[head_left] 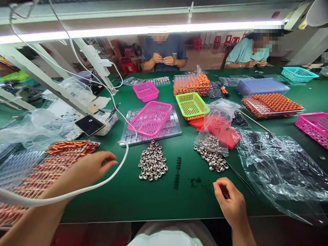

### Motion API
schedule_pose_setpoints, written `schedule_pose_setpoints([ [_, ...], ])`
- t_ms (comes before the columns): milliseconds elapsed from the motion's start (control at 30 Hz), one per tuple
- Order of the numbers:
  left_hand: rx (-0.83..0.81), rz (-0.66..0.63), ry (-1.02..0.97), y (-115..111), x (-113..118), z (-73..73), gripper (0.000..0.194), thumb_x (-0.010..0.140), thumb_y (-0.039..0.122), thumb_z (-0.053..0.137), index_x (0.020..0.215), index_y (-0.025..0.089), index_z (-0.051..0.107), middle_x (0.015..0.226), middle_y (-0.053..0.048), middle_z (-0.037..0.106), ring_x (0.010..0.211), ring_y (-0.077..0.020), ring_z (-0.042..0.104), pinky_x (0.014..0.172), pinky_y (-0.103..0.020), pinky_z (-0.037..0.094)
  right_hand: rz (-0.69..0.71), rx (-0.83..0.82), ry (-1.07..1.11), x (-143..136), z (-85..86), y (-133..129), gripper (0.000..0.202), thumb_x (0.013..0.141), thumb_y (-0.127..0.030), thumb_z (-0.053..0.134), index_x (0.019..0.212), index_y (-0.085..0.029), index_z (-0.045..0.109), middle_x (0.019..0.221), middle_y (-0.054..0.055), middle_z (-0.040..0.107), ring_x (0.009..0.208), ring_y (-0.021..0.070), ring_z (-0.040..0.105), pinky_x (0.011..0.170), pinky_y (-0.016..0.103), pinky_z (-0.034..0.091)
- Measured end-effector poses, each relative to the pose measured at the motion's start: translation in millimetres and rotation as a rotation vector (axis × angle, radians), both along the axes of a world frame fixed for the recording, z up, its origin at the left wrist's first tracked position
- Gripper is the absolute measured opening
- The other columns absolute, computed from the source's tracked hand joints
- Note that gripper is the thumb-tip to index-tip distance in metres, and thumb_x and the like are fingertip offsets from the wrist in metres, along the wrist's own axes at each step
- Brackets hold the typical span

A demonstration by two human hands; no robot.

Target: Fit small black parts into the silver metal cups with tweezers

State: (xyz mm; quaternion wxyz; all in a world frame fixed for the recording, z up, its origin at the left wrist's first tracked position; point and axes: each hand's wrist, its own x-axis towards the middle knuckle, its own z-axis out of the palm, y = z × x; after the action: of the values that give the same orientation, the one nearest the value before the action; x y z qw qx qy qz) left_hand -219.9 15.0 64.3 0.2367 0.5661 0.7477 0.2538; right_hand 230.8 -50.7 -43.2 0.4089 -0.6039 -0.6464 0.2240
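My left hand is over the right edge of a tray of orange and pink pieces, fingers apart and holding nothing. At the lower right, my right hand hovers low over the green table, thumb and forefinger tips close together; whether anything small is between them cannot be made out. Between the hands lies a pile of small silvery rings. Right of it are a short row of black pieces and loose black bits. More silvery rings lie partly under a clear bag, beside thin tweezers.
A white cable loops across my left forearm. Behind the rings are a metal tray, pink baskets and a green basket. Clear plastic covers the right side. Two people sit across the table.
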Motion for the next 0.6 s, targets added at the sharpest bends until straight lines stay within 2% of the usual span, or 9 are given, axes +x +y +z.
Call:
schedule_pose_setpoints([
  [33,-0.055,-0.125,0.066,-16.2,21.1,-3.7,0.018,0.068,0.046,0.080,0.073,0.028,0.077,0.069,-0.001,0.074,0.065,-0.0235,0.066,0.058,-0.026,0.049,-0.009,-0.004,-0.003,-0.4,0.8,-0.4,0.013,0.096,-0.033,0.056,0.087,-0.025,0.060,0.074,-0.001,0.063,0.060,0.0141,0.058,0.060,0.026,0.050],
  [100,-0.107,-0.337,0.088,-38.2,67.0,-11.2,0.023,0.082,0.050,0.068,0.086,0.029,0.077,0.085,-0.003,0.078,0.074,-0.0245,0.069,0.066,-0.029,0.052,-0.020,-0.004,-0.010,-0.8,1.6,-0.5,0.010,0.096,-0.033,0.056,0.092,-0.024,0.061,0.077,0.000,0.065,0.063,0.0144,0.061,0.062,0.026,0.051],
  [167,-0.139,-0.502,0.110,-44.8,110.2,-19.3,0.027,0.093,0.046,0.057,0.092,0.025,0.075,0.088,-0.005,0.077,0.073,-0.0239,0.069,0.067,-0.031,0.053,-0.022,0.001,-0.014,-0.9,1.7,-0.3,0.010,0.096,-0.032,0.056,0.095,-0.024,0.062,0.079,0.000,0.067,0.064,0.0142,0.062,0.062,0.026,0.052],
  [267,-0.131,-0.547,0.132,-31.9,157.1,-32.0,0.027,0.095,0.042,0.056,0.104,0.022,0.072,0.099,-0.008,0.076,0.081,-0.0250,0.070,0.075,-0.034,0.053,-0.010,0.001,-0.027,-0.5,1.1,-0.7,0.009,0.096,-0.030,0.056,0.095,-0.023,0.062,0.080,0.000,0.067,0.064,0.0135,0.062,0.063,0.026,0.052],
  [367,-0.115,-0.578,0.199,-5.5,182.1,-41.0,0.031,0.096,0.038,0.054,0.116,0.018,0.068,0.113,-0.012,0.071,0.096,-0.0281,0.069,0.088,-0.037,0.052,0.010,0.048,-0.017,-0.1,-0.7,-1.8,0.007,0.096,-0.027,0.057,0.094,-0.023,0.062,0.079,-0.001,0.066,0.065,0.0127,0.062,0.063,0.025,0.051],
  [467,-0.130,-0.595,0.272,23.7,194.2,-44.8,0.037,0.096,0.032,0.053,0.126,0.013,0.062,0.127,-0.018,0.064,0.113,-0.0323,0.064,0.099,-0.042,0.048,0.014,0.101,0.015,0.2,-2.8,-2.4,0.005,0.095,-0.024,0.058,0.093,-0.023,0.063,0.077,-0.002,0.064,0.063,0.0115,0.059,0.060,0.024,0.049],
  [600,-0.235,-0.612,0.321,56.2,200.1,-47.2,0.037,0.092,0.037,0.058,0.117,0.010,0.064,0.120,-0.020,0.068,0.107,-0.0354,0.066,0.089,-0.042,0.051,0.012,0.084,0.026,-0.2,-4.1,-2.3,0.006,0.095,-0.022,0.057,0.093,-0.023,0.062,0.077,-0.002,0.064,0.062,0.0108,0.058,0.060,0.023,0.048],
])
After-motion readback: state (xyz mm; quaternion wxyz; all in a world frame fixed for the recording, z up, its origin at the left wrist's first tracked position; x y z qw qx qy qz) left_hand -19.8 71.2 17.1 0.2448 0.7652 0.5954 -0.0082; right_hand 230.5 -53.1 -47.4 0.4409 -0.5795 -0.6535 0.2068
